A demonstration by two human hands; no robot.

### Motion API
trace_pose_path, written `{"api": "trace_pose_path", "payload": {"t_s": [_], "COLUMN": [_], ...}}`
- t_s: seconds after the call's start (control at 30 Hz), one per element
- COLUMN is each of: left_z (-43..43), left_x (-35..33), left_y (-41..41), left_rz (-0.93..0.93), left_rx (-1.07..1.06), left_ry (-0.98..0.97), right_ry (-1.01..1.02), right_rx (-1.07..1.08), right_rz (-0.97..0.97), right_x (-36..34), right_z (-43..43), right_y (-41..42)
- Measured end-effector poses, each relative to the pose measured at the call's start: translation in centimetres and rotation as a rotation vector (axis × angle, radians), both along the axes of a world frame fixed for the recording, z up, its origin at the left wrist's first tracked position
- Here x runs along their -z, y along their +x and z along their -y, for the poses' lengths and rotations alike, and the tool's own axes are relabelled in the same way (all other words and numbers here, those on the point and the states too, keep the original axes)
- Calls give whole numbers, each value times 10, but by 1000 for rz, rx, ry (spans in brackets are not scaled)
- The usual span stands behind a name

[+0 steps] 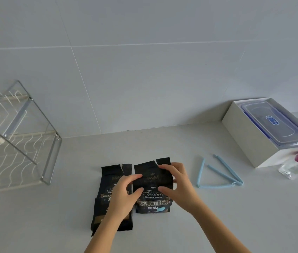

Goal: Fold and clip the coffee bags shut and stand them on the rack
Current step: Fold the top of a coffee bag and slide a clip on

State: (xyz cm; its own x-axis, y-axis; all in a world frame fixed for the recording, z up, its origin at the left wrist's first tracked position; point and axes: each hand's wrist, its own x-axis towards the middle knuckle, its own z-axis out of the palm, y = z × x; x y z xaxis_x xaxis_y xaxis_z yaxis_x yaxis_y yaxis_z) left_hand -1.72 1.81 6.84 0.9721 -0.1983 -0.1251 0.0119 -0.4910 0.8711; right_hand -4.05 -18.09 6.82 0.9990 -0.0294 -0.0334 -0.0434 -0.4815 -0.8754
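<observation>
Both your hands, left hand [124, 195] and right hand [178, 185], pinch the right coffee bag [152, 196]; foil looks crinkly, slick; grip its torn top.

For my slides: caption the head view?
Both hands grip one of two open coffee bags; blue clips wait nearby.

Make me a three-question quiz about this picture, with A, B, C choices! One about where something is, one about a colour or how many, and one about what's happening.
1. Where is the wire rack?
A. far left
B. far right
C. between the bags

2. What colour are the sealing clips?
A. red
B. light blue
C. black

3. What is the right coffee bag like now?
A. clipped shut
C. standing on the rack
B. top still open, unclipped

Answers: 1 A, it stands at the counter's left end. 2 B, they lie pale blue right of the bags. 3 B, both hands, left hand and right hand, hold it, no clip on.
</observation>
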Motion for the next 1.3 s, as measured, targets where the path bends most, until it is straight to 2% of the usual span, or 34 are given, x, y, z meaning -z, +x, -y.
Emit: {"api": "trace_pose_path", "payload": {"t_s": [0.1,0.17,0.23,0.33,0.4,0.47,0.57,0.8,1.03,1.3], "left_z": [-3,-4,-4,-3,0,4,11,15,21,20], "left_x": [2,4,4,6,9,14,23,26,22,26], "left_y": [3,5,4,4,2,-2,-8,-6,3,-4], "left_rz": [62,36,-51,-108,-156,-228,-309,-197,-161,-144], "left_rx": [-24,-5,31,41,54,85,17,7,-52,-53], "left_ry": [21,13,-33,-82,-156,-220,-313,-298,-258,-285], "right_ry": [-55,-38,107,455,511,494,441,395,376,388], "right_rx": [15,18,19,71,92,94,61,-26,88,97], "right_rz": [-50,-71,-119,-213,-211,-194,-169,-220,-119,-102], "right_x": [7,12,19,24,27,29,31,33,41,45], "right_z": [4,7,7,6,5,3,0,4,-9,-10], "right_y": [-5,-7,-10,-12,-10,-8,-6,-1,0,-5]}}
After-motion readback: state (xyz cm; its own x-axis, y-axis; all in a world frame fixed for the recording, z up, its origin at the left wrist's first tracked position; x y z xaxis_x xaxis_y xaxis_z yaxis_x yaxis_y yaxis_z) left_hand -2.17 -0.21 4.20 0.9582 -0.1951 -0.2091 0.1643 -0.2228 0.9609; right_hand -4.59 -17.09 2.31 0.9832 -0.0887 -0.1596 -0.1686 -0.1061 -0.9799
